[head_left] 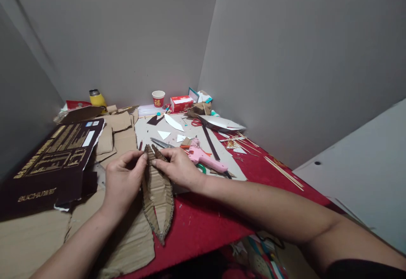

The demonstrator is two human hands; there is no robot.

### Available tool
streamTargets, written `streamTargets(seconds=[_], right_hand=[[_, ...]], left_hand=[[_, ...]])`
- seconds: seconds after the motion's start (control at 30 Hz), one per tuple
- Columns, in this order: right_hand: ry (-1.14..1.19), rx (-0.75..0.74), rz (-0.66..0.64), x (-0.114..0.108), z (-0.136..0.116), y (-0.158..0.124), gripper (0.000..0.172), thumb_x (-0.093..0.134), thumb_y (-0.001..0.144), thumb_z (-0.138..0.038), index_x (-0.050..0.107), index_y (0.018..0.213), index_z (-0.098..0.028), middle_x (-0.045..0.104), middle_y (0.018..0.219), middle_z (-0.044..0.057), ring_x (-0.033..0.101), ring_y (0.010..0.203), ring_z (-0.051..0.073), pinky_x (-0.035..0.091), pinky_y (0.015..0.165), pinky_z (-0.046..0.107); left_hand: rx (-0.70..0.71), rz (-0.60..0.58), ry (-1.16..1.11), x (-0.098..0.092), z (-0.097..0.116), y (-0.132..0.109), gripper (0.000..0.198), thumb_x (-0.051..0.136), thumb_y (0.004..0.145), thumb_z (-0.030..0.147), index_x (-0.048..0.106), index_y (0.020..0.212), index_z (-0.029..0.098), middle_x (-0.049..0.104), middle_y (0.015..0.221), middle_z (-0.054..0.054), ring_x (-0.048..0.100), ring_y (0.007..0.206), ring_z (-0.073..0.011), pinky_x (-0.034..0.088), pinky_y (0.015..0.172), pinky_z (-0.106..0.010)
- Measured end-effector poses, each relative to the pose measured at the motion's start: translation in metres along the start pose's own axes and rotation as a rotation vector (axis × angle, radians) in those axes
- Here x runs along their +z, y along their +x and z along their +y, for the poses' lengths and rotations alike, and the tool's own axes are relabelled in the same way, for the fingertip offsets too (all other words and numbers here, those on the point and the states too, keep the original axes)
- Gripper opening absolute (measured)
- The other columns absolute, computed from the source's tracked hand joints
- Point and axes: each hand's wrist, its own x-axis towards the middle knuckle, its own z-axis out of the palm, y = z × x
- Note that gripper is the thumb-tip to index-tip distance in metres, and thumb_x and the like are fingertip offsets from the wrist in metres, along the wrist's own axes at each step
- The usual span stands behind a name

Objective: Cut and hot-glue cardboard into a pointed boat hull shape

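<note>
A hollow, boat-shaped piece of cardboard [160, 194] with raised side walls hangs over the table between my hands, its pointed end toward me. My left hand [125, 177] pinches the left wall near the far end, thumb and index finger pressed together. My right hand [179, 167] grips the right wall near the same end, its thumb inside. Just beyond my right hand lies a pink glue gun [206, 158]. Scissors [161, 143] lie past the cardboard piece, their handles partly hidden.
A dark printed box panel [60, 156] and cardboard sheets [117, 232] cover the left side. A paper cup [158, 99], a red box [181, 104] and a yellow bottle [97, 98] stand at the back. Thin sticks [283, 173] lie on the red cloth [203, 224] at right.
</note>
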Motion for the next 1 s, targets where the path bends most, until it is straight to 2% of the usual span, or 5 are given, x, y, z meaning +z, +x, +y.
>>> streamTargets(seconds=[0.17, 0.4, 0.6, 0.87, 1.0], right_hand=[[0.021, 0.010, -0.024, -0.0001, -0.0005, -0.0006, 0.015, 0.055, 0.081, -0.014, 0.067, 0.071, -0.012, 0.059, 0.065, -0.002, 0.054, 0.065, 0.015, 0.042, 0.063, 0.024], [0.044, 0.015, -0.031, -0.0002, -0.0016, 0.0010, 0.016, 0.054, 0.080, -0.017, 0.064, 0.068, -0.012, 0.056, 0.062, -0.002, 0.049, 0.059, 0.012, 0.039, 0.057, 0.023], [0.053, -0.011, -0.006, -0.0017, 0.0017, 0.0055, 0.015, 0.055, 0.079, -0.019, 0.066, 0.072, -0.013, 0.061, 0.067, 0.000, 0.052, 0.062, 0.014, 0.042, 0.060, 0.025], [0.059, 0.007, 0.011, -0.0034, 0.0041, 0.0070, 0.014, 0.055, 0.079, -0.015, 0.068, 0.075, -0.012, 0.064, 0.069, 0.000, 0.054, 0.062, 0.014, 0.042, 0.061, 0.025], [0.068, 0.014, 0.004, -0.0034, 0.0038, 0.0067, 0.014, 0.055, 0.080, -0.016, 0.068, 0.075, -0.012, 0.063, 0.067, 0.000, 0.054, 0.061, 0.014, 0.042, 0.058, 0.025]], left_hand=[[-0.012, -0.014, -0.058, 0.0009, -0.0020, 0.0006, 0.014, 0.066, 0.077, 0.028, 0.075, 0.077, 0.017, 0.076, 0.073, 0.000, 0.068, 0.067, -0.0167, 0.051, 0.064, -0.024], [-0.056, 0.015, -0.129, 0.0049, -0.0039, 0.0011, 0.015, 0.066, 0.076, 0.028, 0.075, 0.075, 0.016, 0.076, 0.072, -0.001, 0.068, 0.067, -0.0171, 0.052, 0.065, -0.025], [-0.120, 0.002, -0.205, 0.0020, -0.0014, 0.0029, 0.026, 0.072, 0.073, 0.036, 0.076, 0.088, 0.015, 0.078, 0.085, -0.006, 0.070, 0.078, -0.0205, 0.054, 0.074, -0.029], [-0.231, -0.072, -0.245, -0.0006, -0.0015, 0.0079, 0.046, 0.073, 0.069, 0.038, 0.071, 0.105, 0.009, 0.077, 0.099, -0.012, 0.071, 0.088, -0.0250, 0.056, 0.079, -0.036], [-0.213, -0.102, -0.270, -0.0016, -0.0025, 0.0077, 0.041, 0.072, 0.070, 0.036, 0.073, 0.102, 0.010, 0.077, 0.100, -0.011, 0.071, 0.092, -0.0245, 0.055, 0.082, -0.034]])
